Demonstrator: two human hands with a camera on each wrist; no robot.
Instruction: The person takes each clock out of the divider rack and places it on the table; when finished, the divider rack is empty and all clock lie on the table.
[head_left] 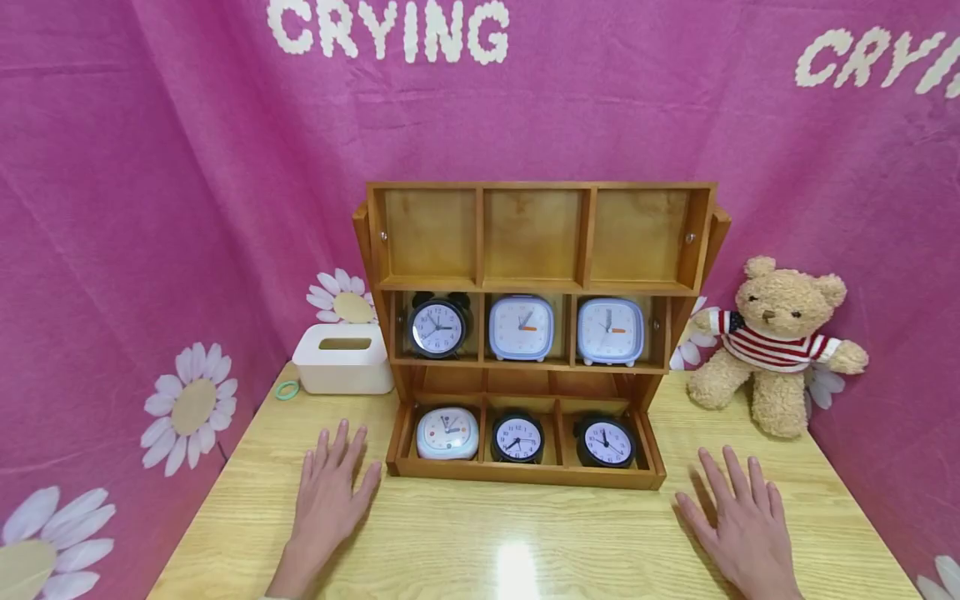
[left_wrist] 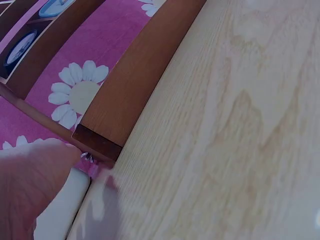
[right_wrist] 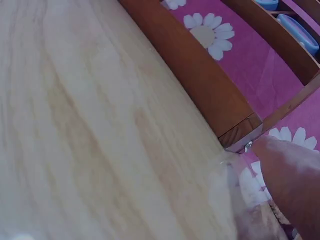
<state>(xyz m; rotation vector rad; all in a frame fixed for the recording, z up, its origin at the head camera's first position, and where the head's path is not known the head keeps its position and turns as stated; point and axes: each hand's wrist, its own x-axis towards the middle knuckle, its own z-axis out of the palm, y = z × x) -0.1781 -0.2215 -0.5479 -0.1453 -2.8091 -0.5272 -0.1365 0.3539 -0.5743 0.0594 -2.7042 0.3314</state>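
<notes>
My left hand (head_left: 330,496) rests on the table with its fingers spread, left of a tiered wooden shelf (head_left: 525,482). On the shelf's other side my right hand (head_left: 742,525) lies flat in the same way. Neither holds anything. The middle tier holds a black alarm clock (head_left: 438,327) and two light-blue clocks, one in the centre (head_left: 522,327) and one at right (head_left: 611,331). Down in the bottom tier sit a pale rounded clock (head_left: 447,432) and two round black clocks, one central (head_left: 518,438) and one at right (head_left: 606,442). The top tier's three compartments are bare.
A white tissue box (head_left: 343,375) stands behind my left hand, with a green ring (head_left: 287,390) beside it. At the back right a teddy bear (head_left: 780,346) in a striped sweater sits against the pink curtain (head_left: 600,100). The wooden table (head_left: 450,542) lies in front.
</notes>
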